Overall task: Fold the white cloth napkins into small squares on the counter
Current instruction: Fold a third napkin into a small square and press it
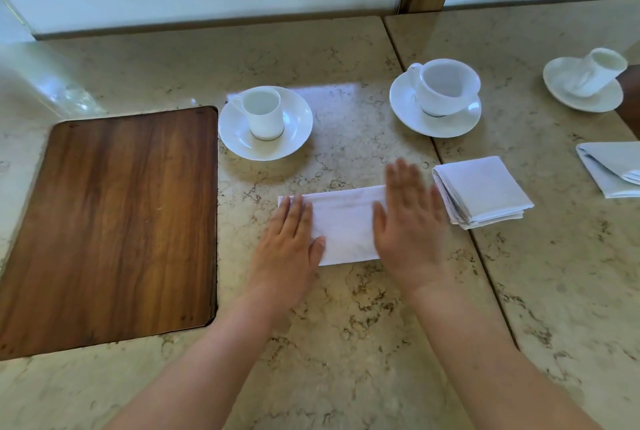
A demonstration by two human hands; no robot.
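I am seeing one folded square lying finished on the counter, while my left hand and right hand, fingers flat and spread, are pressing a white napkin between them, still a long rectangle, probably half folded; the right hand is blurring.

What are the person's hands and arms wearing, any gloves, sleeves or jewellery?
Nothing that shows. The left hand and the right hand are bare, without gloves. Both forearms are uncovered down to the picture's lower edge, so no sleeve is in view. No watch or bracelet shows; the right hand is blurred, so rings cannot be ruled out.
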